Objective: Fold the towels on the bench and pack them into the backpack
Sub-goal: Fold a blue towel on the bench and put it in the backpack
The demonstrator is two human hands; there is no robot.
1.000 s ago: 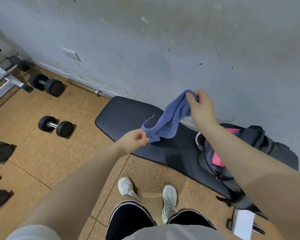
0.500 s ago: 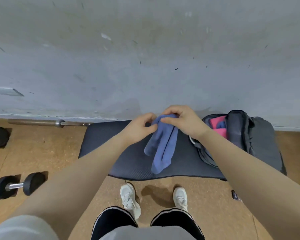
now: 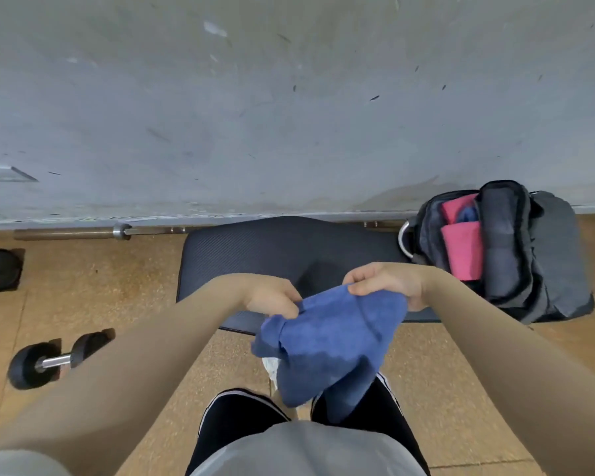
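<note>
backpack (image 3: 516, 255) on bench (image 3: 272, 255) right end, folded towels (image 3: 461, 249) in it. towel (image 3: 327, 341) held before bench, left hand (image 3: 272, 298) left, right hand (image 3: 385, 283) right. dumbbell (image 3: 54, 360) on floor far left.

Blue towel (image 3: 327, 341), dark grey backpack (image 3: 547, 255), pink towels (image 3: 462, 250) inside.

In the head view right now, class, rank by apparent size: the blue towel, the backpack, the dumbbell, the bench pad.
1. bench pad, though partly covered
2-3. backpack and blue towel: alike; the towel's nearer the camera
4. dumbbell
</note>
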